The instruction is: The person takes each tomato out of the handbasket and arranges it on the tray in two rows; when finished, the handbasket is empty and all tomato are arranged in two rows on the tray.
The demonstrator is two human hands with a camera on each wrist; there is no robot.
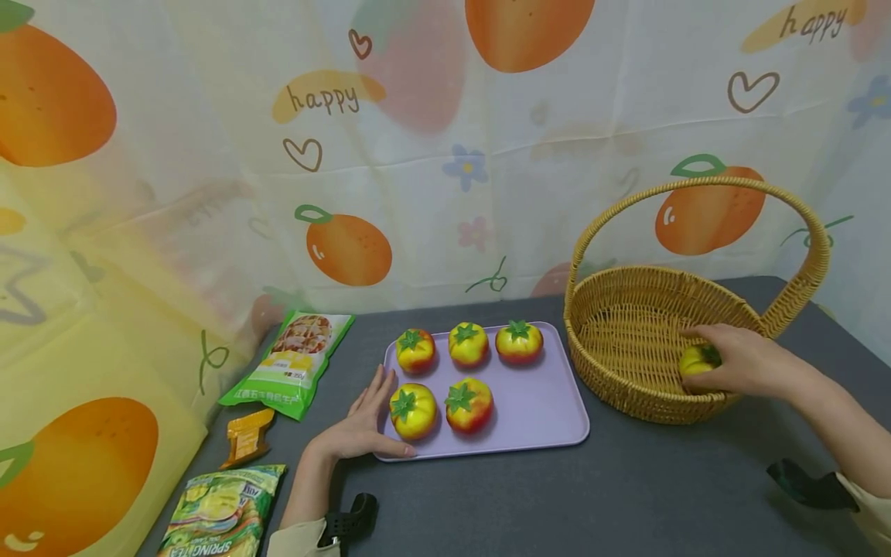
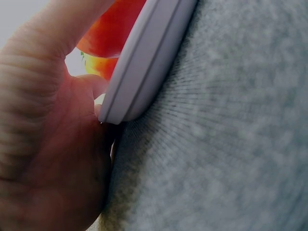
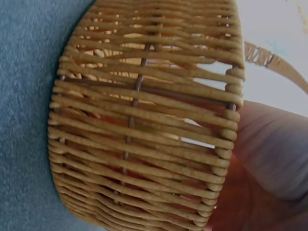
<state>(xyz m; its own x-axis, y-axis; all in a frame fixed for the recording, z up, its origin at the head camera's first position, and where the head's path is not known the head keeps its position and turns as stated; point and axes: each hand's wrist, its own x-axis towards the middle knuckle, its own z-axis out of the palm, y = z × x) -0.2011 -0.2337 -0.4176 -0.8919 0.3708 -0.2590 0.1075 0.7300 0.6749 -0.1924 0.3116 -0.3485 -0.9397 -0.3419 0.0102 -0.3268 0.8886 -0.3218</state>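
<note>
Inside the wicker basket (image 1: pixel 626 391), near its front right wall, my right hand (image 1: pixel 750 362) grips a yellow fruit with a green leafy cap (image 1: pixel 694 360), shaped like a tomato or persimmon. The basket's woven wall hides the fruit and most of the fingers in the right wrist view. My left hand (image 1: pixel 356 432) rests at the left front corner of a lilac tray (image 1: pixel 536 414), fingers spread along its left side and thumb on the front rim. Several similar yellow-red fruits (image 1: pixel 470 406) sit on the tray, two in front and the others behind.
Left of the tray lie a green snack bag (image 1: pixel 295 363), a small orange packet (image 1: pixel 247 438) and a green tea bag (image 1: pixel 221 510). The basket's tall handle (image 1: pixel 696 182) arches above it. A printed cloth (image 1: pixel 418 178) hangs behind the dark grey table (image 1: pixel 557 503).
</note>
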